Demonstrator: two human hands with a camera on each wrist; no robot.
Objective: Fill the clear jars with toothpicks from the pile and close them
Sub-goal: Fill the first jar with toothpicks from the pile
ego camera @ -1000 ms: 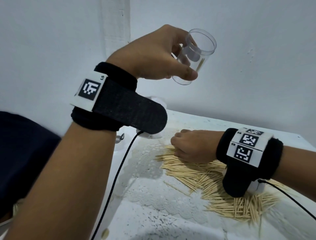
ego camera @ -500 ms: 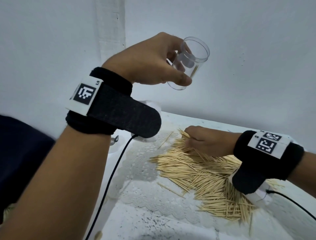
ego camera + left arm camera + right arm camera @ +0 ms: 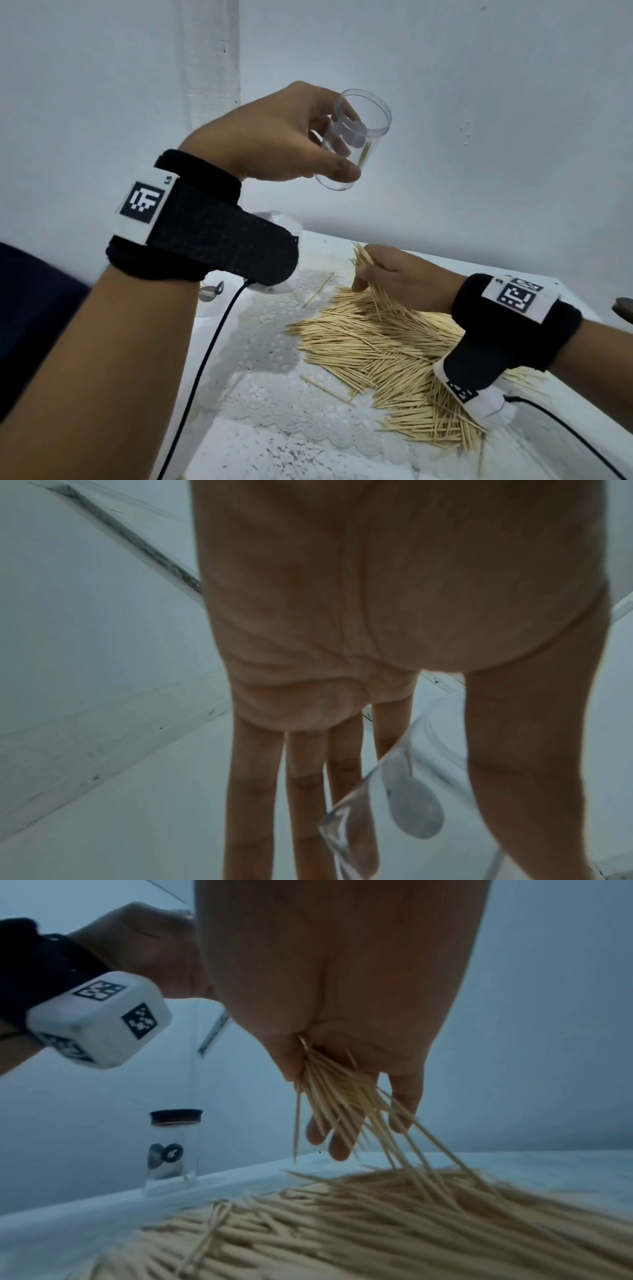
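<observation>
My left hand [image 3: 291, 137] holds a clear, lidless jar [image 3: 356, 137] in the air above the table, tilted with its mouth up and to the right; thumb and fingers grip its wall [image 3: 404, 791]. It looks nearly empty. Below it, my right hand [image 3: 394, 274] grips a bunch of toothpicks [image 3: 364, 260], lifted just off the pile of toothpicks [image 3: 383, 349] spread over the white table. In the right wrist view the toothpick bunch [image 3: 342, 1096] fans out from my fist, several tips still trailing into the toothpick pile [image 3: 377, 1218].
A second clear jar [image 3: 173, 1150] with a dark lid stands upright near the wall at the table's back left. A white lace mat [image 3: 274, 342] lies under the pile. The wall runs close behind. Cables hang from both wrist bands.
My right hand closed on a bunch of toothpicks and rose off the pile. The left hand with the jar came slightly lower.
</observation>
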